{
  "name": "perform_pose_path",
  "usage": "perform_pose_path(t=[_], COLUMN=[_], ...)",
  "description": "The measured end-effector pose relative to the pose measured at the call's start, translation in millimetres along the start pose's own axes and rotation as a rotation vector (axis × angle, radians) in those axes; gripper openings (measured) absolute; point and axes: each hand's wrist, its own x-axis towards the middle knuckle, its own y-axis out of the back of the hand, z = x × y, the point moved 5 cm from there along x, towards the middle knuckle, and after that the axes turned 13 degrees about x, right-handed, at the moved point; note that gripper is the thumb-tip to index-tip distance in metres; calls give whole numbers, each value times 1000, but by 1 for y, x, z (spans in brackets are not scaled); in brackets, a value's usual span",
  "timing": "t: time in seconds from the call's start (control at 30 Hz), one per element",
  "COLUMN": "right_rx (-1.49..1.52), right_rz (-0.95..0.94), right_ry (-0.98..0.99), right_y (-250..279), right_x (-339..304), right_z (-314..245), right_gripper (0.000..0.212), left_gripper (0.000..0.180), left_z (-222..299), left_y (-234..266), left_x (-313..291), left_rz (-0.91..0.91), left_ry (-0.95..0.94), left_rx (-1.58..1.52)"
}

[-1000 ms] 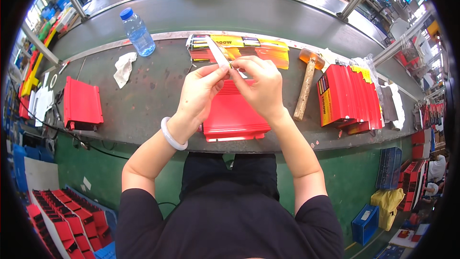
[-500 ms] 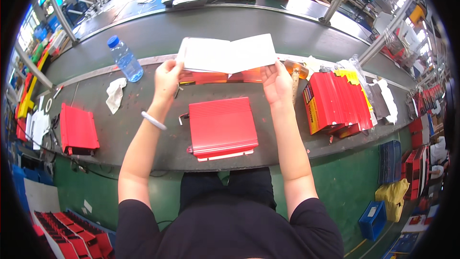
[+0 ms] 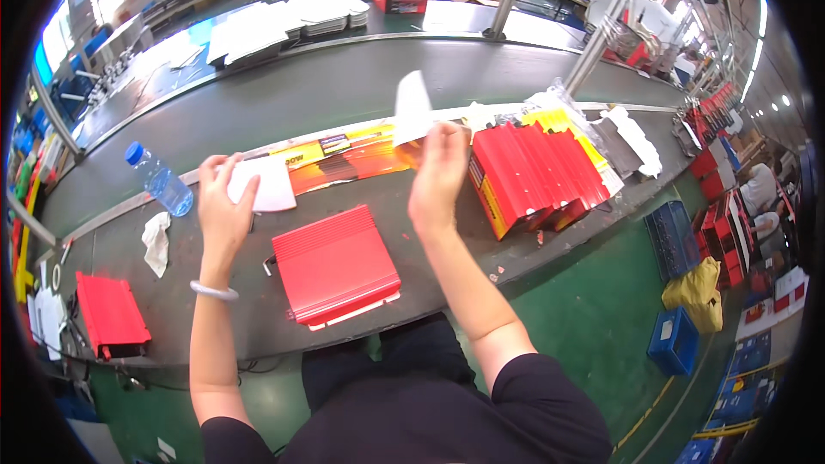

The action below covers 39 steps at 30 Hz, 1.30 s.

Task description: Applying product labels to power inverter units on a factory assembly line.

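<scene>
My L fingers (image 3: 213, 170) pinch L card (image 3: 271, 185), left of ctr; R fingers (image 3: 443, 143) grip R card (image 3: 412, 105), upper ctr, held upright. Risk: w/ slack R grip, R card could flop onto red stack (image 3: 537, 174), rt of ctr.

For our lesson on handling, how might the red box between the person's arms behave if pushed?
The red box looks stiff: its ribs and edges show no sagging. It probably won't roll or tip easily, lying flat on the table. Its ridged top might offer some grip.
</scene>
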Motion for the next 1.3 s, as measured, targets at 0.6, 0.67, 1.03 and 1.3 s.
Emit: perform_pose_path(t=[0.6, 0.67, 1.03, 1.3], right_rx=[-275, 99, -79, -517], right_rz=[-278, -217, -288, -413], right_ry=[43, -487, -300, 304], right_y=[-10, -1, 1, -7], right_x=[-46, -49, -68, -74], right_z=[1, 23, 1, -42], right_gripper=[49, 43, 8, 13], left_gripper=[17, 18, 31, 21], left_z=[71, 73, 58, 46], left_y=[22, 28, 40, 35], left_x=[-36, -39, -50, -67], left_rz=[-370, -380, -473, -299], left_ry=[417, 414, 368, 87], left_rx=[-1422, -1432, -1369, -1027])
